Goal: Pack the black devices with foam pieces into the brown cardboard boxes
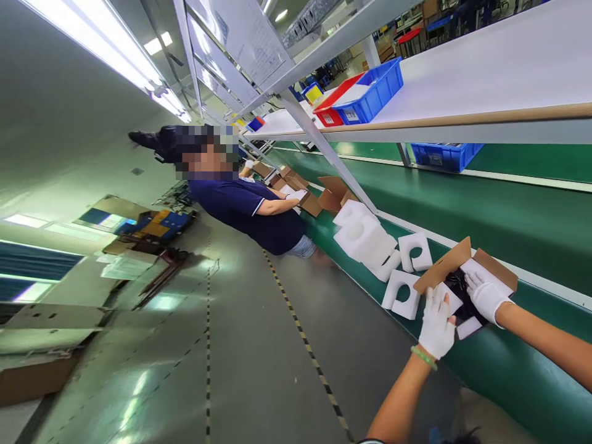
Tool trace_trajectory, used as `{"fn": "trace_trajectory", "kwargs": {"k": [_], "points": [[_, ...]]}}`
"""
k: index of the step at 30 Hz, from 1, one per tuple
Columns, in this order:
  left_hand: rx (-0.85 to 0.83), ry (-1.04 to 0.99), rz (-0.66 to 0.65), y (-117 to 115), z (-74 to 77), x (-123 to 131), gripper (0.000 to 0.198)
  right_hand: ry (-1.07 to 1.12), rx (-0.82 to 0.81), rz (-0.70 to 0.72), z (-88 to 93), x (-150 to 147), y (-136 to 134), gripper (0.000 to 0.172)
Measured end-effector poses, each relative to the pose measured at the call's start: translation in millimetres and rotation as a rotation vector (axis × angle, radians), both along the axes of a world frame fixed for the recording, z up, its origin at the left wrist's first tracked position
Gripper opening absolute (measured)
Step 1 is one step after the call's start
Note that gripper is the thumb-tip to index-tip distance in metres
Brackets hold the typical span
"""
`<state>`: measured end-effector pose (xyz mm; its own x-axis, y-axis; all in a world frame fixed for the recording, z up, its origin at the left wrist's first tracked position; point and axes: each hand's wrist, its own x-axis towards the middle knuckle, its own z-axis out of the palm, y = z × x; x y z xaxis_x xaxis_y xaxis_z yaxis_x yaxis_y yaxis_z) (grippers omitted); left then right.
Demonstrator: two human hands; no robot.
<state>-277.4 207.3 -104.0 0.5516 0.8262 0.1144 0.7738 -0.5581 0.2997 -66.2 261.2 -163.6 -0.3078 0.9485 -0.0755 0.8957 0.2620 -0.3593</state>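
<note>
An open brown cardboard box (490,262) lies on the green conveyor belt (509,228), with white foam and a black item (456,285) inside. My left hand (435,325), in a white glove with a green bracelet at the wrist, rests on the box's near side with fingers spread over white foam. My right hand (485,295), also gloved, reaches into the box and presses on the black item with fingers curled. Loose white foam inserts (401,295) with round cut-outs lie just left of the box.
A larger stack of white foam blocks (363,234) sits further along the belt. A co-worker in a dark blue shirt (245,209) handles cardboard boxes (330,196) beyond it. Blue and red bins (365,95) stand on the white shelf above. A grey floor runs left.
</note>
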Motion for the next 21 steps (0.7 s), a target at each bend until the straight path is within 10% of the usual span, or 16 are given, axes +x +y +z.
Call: {"fn": "trace_trajectory", "kwargs": {"k": [4, 12, 21], "points": [[0.050, 0.129, -0.254, 25.0, -7.7, 46.9, 0.063, -0.054, 0.008, 0.068, 17.2, 22.9, -17.5, 0.056], [0.031, 0.126, -0.242, 33.9, -10.9, 56.8, 0.059, 0.138, 0.274, -0.096, 32.6, 81.5, -75.2, 0.046], [0.001, 0.098, -0.211, 37.9, -10.0, 63.1, 0.062, -0.095, 0.064, 0.062, 42.0, 45.2, -69.0, 0.054]]}}
